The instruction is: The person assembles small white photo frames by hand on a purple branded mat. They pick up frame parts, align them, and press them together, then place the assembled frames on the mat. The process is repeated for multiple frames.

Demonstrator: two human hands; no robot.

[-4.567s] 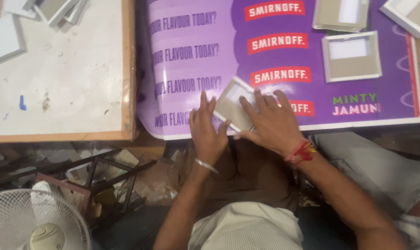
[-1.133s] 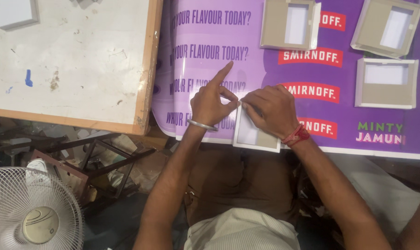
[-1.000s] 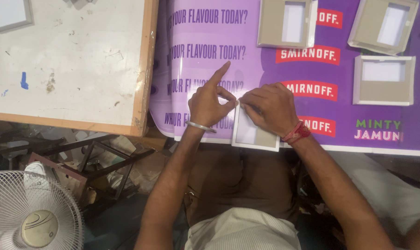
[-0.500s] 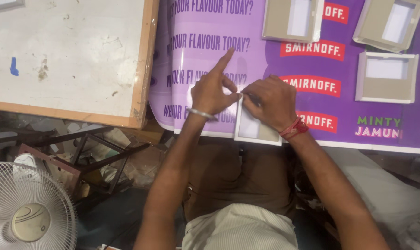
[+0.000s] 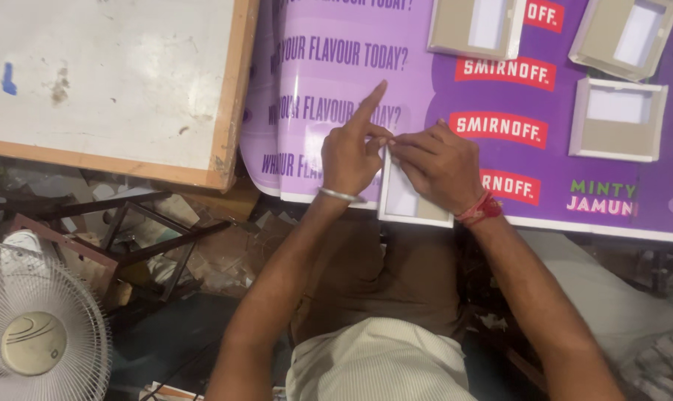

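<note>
A small white-lined cardboard tray (image 5: 404, 202) lies at the near edge of a purple printed sheet (image 5: 500, 96), sticking out over that edge. My left hand (image 5: 351, 152) pinches the tray's upper left corner, its forefinger pointing up and away. My right hand (image 5: 440, 165), a red thread band on its wrist, lies over the tray's top edge, and its fingertips meet the left hand's at the same corner. A metal bangle sits on my left wrist.
Three more grey cardboard trays (image 5: 618, 119) lie on the purple sheet at the upper right. A white board with a wooden rim (image 5: 106, 82) is at the left. Below it stand a metal frame (image 5: 128, 238), paper scraps and a white fan (image 5: 32, 334).
Both hands and the tray have stayed at the sheet's near edge, the fingertips working at the tray's upper left corner. About four seconds ago the tray lay tilted under both hands.
</note>
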